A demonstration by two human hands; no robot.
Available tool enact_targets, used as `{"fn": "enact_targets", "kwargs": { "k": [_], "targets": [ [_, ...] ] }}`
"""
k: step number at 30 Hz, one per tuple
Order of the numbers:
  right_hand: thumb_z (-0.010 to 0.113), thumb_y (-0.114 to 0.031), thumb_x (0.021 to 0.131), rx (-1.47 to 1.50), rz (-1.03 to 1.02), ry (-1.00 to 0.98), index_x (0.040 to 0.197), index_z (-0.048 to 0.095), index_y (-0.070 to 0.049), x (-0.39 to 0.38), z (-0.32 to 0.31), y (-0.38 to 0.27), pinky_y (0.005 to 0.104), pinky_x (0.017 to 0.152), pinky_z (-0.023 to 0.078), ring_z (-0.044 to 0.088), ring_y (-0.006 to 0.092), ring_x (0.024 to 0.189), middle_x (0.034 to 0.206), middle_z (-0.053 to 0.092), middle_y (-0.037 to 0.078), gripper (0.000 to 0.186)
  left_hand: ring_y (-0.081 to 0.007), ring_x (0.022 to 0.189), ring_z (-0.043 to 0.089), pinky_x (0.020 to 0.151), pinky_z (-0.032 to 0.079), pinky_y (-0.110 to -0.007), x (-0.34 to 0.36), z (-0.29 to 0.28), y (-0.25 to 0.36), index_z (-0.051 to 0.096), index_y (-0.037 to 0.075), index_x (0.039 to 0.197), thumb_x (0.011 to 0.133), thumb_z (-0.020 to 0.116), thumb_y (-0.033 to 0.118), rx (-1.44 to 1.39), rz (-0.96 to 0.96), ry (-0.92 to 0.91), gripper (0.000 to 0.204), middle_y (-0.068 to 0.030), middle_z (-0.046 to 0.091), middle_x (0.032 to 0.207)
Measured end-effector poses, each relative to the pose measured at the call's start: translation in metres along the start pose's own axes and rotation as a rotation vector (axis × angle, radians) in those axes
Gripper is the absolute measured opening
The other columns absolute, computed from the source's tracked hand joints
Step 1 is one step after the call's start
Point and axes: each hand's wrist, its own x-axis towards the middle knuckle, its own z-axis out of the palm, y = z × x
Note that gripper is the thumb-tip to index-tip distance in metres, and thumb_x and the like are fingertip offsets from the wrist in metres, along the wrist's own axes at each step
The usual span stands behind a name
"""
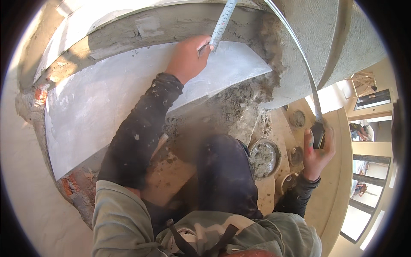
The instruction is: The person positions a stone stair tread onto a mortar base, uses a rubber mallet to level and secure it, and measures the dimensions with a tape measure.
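My left hand [189,58] pinches the end of a metal tape blade [222,26] between thumb and fingers, just above a pale grey slab [115,98]. From there the blade runs up out of the picture, and its other stretch bends down along the right. At that end my right hand [319,154] is wrapped round the dark case of the tape measure [317,133], off to the right of the slab. The slab is a broad, flat, wedge-like piece laid against a mortared riser [162,25]. Whether the left fingertips touch the slab cannot be told.
Wet mortar [227,103] and exposed brick [75,188] border the slab. A bucket of mortar [263,158] stands below right, with smaller containers [297,118] near it. A curved grey plastered wall [317,47] rises at upper right. Other people [364,132] show far right.
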Motion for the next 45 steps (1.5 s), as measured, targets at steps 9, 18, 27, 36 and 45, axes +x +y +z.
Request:
{"fn": "enact_targets", "kwargs": {
  "k": [9, 18, 27, 36, 45],
  "targets": [
    [0.083, -0.014, 0.075, 0.531, -0.034, -0.507, 0.147, 0.046, 0.003, -0.032, 0.026, -0.039, 0.0347, 0.085, 0.054, 0.067, 0.0265, 0.093, 0.108, 0.065, 0.015, 0.083, -0.0278, 0.1, 0.065, 0.085, 0.056, -0.038, -0.147, -0.141, 0.069, 0.068, 0.007, 0.108, 0.088, 0.065, 0.0, 0.267, 0.164, -0.322, 0.021, -0.0085, 0.066, 0.1],
    [0.088, -0.018, 0.069, 0.658, -0.429, -1.459, 0.149, 0.032, 0.001, -0.065, 0.116, -0.216, 0.0482, 0.095, 0.052, 0.064, 0.0442, 0.11, 0.122, 0.061, 0.026, 0.099, -0.02, 0.098, 0.064, 0.1, 0.049, -0.038, -0.258, -0.131, 0.093, 0.069, 0.012, 0.098, 0.088, 0.065, 0.016, 0.395, -0.09, -0.753, 0.011, -0.0034, 0.068, 0.097],
    [0.078, -0.023, 0.08, 0.196, -0.797, -1.244, 0.133, 0.04, 0.0, -0.142, 0.194, -0.233, 0.0512, 0.1, 0.048, 0.053, 0.0439, 0.121, 0.127, 0.053, 0.025, 0.069, -0.0332, 0.136, 0.048, 0.117, 0.036, -0.053, -0.223, -0.226, 0.074, 0.053, 0.01, 0.145, 0.068, 0.087, 0.034, 0.516, -0.08, -0.183, 0.088, -0.0123, 0.054, 0.143],
    [0.063, -0.023, 0.092, 0.29, -1.048, -0.703, 0.124, 0.056, -0.005, -0.151, 0.226, -0.262, 0.0539, 0.104, 0.046, 0.055, 0.0354, 0.12, 0.127, 0.056, 0.018, 0.037, -0.0338, 0.156, 0.025, 0.125, 0.021, -0.06, -0.226, -0.235, 0.003, 0.036, 0.007, 0.157, 0.064, 0.076, 0.008, 0.733, -0.34, -0.328, 0.102, -0.0125, 0.033, 0.165],
    [0.059, -0.028, 0.097, 0.253, -1.195, -0.843, 0.108, 0.061, -0.006, -0.17, 0.242, -0.283, 0.049, 0.079, 0.055, 0.068, 0.0354, 0.09, 0.099, 0.068, 0.013, 0.025, -0.0351, 0.151, 0.034, 0.126, 0.022, -0.057, -0.235, -0.248, -0.018, 0.046, 0.004, 0.151, 0.065, 0.071, 0.003, 0.526, -0.311, -0.21, 0.09, -0.0151, 0.044, 0.159]
  ]
}}
